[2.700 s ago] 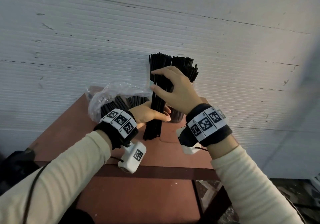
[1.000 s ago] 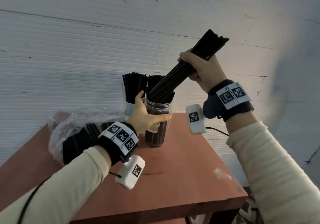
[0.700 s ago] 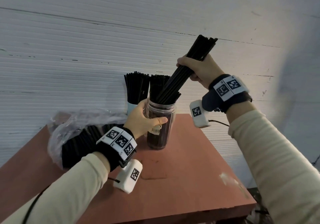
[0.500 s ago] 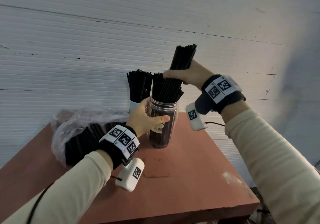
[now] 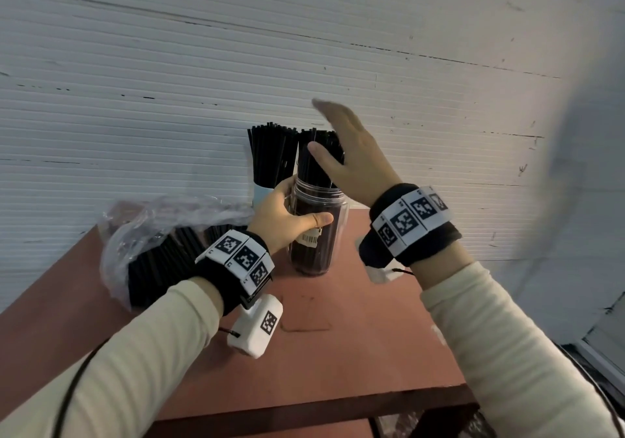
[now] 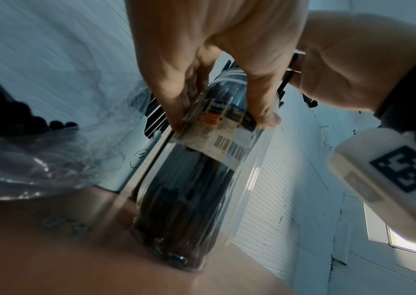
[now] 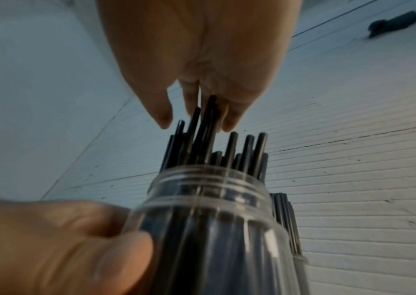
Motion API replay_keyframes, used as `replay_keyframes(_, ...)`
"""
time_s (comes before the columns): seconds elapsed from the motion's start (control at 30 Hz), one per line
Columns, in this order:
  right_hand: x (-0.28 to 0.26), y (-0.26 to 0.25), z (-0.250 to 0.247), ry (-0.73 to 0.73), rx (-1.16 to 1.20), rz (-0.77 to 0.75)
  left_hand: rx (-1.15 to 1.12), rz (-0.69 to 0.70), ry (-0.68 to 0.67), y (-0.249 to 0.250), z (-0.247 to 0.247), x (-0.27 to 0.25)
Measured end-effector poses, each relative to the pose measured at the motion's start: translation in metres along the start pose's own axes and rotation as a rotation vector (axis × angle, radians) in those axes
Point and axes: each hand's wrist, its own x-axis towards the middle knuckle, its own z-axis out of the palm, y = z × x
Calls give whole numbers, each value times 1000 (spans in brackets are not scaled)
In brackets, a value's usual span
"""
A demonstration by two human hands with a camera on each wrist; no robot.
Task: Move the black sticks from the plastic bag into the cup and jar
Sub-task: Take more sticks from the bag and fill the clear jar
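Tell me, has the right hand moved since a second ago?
Yes. The right hand has dropped toward the jar, released its sticks, and now hovers open over the stick tops.

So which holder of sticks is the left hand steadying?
The clear jar, the nearer one with the barcode label; the left hand wraps round it. The pale cup stands behind, untouched.
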Motion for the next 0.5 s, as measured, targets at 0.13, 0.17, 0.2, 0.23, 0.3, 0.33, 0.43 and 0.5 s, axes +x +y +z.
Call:
replay_keyframes(0.13,-7,2,12,-86,-84,42,20,-6,-5,1,-1,-1)
replay_keyframes(0.17,-8,2,12,-69,-80,30,24,-9,-4,3,-1,-2)
replay_keyframes(0.2,-8,1,11,-41,-81,3,29,-12,-4,3,-1,-2)
replay_keyframes(0.23,-8,1,11,-20,-89,-21,34,-14,-3,4,0,-3)
replay_keyframes(0.3,-9,-2,10,-41,-121,-28,42,-16,-4,6,0,-4)
replay_keyframes(0.33,-9,-3,11,-76,-150,-15,48,-15,-3,8,0,-5)
replay_keyframes(0.43,-14,-3,13,-135,-237,6,42,-35,-18,10,1,-6)
replay_keyframes(0.5,-13,-2,13,-134,-229,13,24,-50,-35,11,2,-7)
